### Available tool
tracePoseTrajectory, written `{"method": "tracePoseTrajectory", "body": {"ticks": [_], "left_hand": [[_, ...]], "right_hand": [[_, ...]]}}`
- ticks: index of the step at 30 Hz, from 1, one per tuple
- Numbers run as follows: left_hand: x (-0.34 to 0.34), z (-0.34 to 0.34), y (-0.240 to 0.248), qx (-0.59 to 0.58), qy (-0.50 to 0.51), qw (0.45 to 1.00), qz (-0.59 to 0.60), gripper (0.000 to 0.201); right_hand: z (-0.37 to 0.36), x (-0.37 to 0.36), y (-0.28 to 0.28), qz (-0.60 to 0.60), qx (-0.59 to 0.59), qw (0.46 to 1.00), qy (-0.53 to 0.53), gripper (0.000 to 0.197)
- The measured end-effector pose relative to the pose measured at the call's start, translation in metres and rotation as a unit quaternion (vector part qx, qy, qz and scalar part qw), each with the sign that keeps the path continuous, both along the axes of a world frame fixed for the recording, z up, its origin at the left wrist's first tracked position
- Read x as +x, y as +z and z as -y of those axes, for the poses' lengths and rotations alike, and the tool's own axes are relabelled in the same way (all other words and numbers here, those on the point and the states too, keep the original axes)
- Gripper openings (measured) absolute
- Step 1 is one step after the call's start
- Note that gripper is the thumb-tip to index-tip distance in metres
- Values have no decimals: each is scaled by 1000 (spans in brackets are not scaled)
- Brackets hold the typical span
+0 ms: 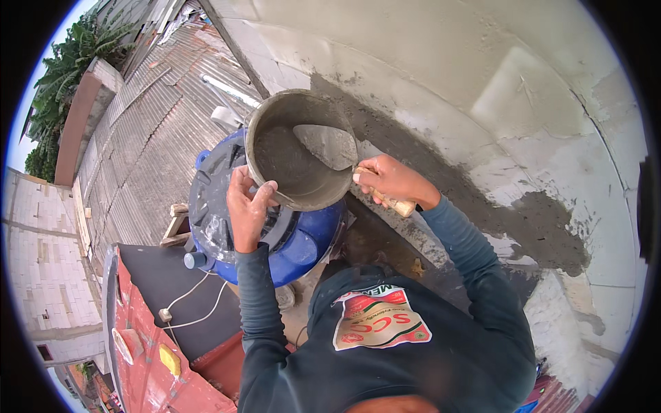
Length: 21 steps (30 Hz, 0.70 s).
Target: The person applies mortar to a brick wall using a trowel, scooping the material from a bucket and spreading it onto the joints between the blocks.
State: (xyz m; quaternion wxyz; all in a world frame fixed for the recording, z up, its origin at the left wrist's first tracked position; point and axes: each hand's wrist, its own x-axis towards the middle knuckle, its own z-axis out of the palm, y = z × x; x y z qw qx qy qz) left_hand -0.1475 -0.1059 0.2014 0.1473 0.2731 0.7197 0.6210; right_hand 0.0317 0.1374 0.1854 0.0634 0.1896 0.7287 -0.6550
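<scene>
My left hand [249, 203] grips the rim of a grey, mortar-stained bucket [295, 168], thumb over the near edge. The bucket tilts toward me, its inside coated with wet grey mortar; how much lies at the bottom is hard to tell. In my right hand [394, 180] is the wooden handle of a trowel [327, 146], fingers wrapped round it. The trowel's broad, rounded metal blade is inside the bucket's mouth, smeared grey. Below the bucket stands a blue water tank [303, 241] with a black lid [220, 206].
To the right rises a pale wall [447, 110] with a dark band of wet mortar [544, 227] along it. Corrugated roofing [151, 131] spreads at the left. A white cable [196, 323], a yellow sponge-like block [169, 360] and a float-like tool [128, 345] lie by the red roof.
</scene>
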Motion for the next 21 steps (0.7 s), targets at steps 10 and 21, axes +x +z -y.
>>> {"method": "tracePoseTrajectory", "body": {"ticks": [10, 21], "left_hand": [[-48, -42, 23, 11, -54, 997, -49, 27], [-21, -81, 22, 99, -177, 978, -57, 25]], "right_hand": [[-1, -15, 23, -199, 519, 825, 107, 26], [-6, -26, -12, 158, 122, 973, 119, 29]]}}
